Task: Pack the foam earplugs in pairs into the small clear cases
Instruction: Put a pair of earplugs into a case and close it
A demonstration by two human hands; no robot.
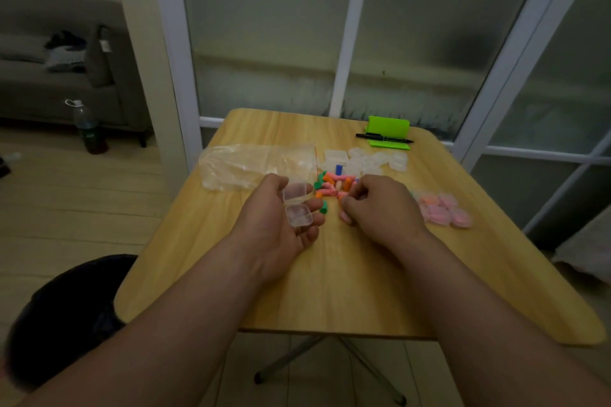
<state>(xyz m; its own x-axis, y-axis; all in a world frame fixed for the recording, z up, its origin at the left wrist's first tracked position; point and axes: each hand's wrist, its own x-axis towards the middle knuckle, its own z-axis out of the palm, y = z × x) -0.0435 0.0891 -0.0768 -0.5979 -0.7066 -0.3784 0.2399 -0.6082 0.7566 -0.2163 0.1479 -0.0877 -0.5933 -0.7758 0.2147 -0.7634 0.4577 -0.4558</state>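
Observation:
My left hand (pixel 281 218) lies palm up over the wooden table (pixel 330 291) and holds an open small clear case (pixel 297 205), lid hinged back, with nothing visible inside. A loose pile of foam earplugs (pixel 334 185), orange, pink, green and blue, lies just beyond both hands. My right hand (pixel 377 205) is curled, knuckles up, at the near right edge of that pile; what its fingertips hold is hidden. Several empty clear cases (pixel 367 162) sit behind the pile. Several closed cases with pink and orange earplugs (pixel 444 210) lie to the right.
An empty clear plastic bag (pixel 254 165) lies at the table's left. A green box (pixel 388 135) with a black pen (pixel 383 138) across it stands at the far right. Glass doors rise behind the table. A dark stool (pixel 66 314) is at my lower left.

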